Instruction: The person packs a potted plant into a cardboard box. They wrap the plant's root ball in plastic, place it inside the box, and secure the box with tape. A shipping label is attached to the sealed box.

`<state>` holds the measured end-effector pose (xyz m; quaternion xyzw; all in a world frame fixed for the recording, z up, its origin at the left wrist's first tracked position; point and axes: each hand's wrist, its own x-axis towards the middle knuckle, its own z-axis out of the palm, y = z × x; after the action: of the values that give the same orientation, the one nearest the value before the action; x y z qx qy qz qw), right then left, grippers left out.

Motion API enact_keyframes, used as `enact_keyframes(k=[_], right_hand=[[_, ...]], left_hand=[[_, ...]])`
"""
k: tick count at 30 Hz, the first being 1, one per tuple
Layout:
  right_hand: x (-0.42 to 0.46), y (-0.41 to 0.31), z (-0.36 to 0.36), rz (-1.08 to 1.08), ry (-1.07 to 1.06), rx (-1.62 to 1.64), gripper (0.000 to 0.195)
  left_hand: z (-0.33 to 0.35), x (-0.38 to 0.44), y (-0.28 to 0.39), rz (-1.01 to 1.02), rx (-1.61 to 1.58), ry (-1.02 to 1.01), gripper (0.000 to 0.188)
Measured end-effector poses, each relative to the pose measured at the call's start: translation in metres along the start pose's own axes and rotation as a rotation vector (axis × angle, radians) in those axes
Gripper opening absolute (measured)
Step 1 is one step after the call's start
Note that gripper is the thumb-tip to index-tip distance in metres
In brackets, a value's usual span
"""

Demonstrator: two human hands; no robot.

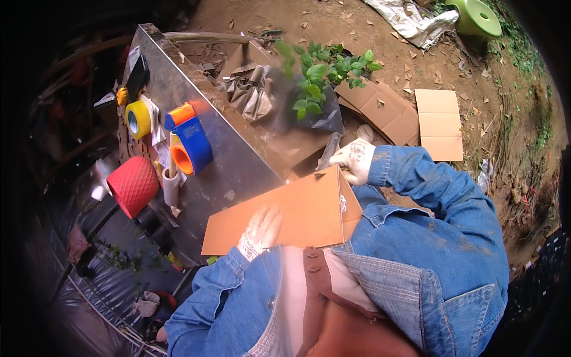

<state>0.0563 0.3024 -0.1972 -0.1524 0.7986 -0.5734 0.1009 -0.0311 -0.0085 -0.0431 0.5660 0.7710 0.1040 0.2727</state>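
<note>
A long brown cardboard box lies slanted in front of my body, one end against the metal-topped table. My left hand, in a pale glove, rests flat on the box's upper face, palm down. At the box's far right corner is my right hand, also gloved, its fingers curled. A greyish plastic strip shows beside those fingers; whether they grip it or the box edge is hidden. Something whitish and crinkled shows at the box's right end.
On the table are a blue and orange tape dispenser, a yellow tape roll, a red textured pot and a pale tube. Beyond stand a leafy plant, flat cardboard sheets and a green stool.
</note>
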Motion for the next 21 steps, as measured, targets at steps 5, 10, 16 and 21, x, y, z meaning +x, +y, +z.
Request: enact_keyframes(k=[5, 10, 16, 21], right_hand=[[-0.097, -0.036, -0.022, 0.506, 0.183, 0.162, 0.016], [-0.106, -0.086, 0.047, 0.883, 0.252, 0.394, 0.041], [-0.085, -0.090, 0.122, 0.869, 0.048, 0.500, 0.042], [-0.089, -0.052, 0.161, -0.065, 0.258, -0.009, 0.014]], left_hand=[[0.015, -0.006, -0.005, 0.018, -0.003, 0.055, 0.049], [-0.003, 0.000, 0.000, 0.005, -0.055, -0.019, 0.059], [-0.021, 0.013, 0.024, -0.087, -0.117, -0.035, 0.082], [-0.023, 0.013, 0.023, -0.075, -0.096, -0.080, 0.089]])
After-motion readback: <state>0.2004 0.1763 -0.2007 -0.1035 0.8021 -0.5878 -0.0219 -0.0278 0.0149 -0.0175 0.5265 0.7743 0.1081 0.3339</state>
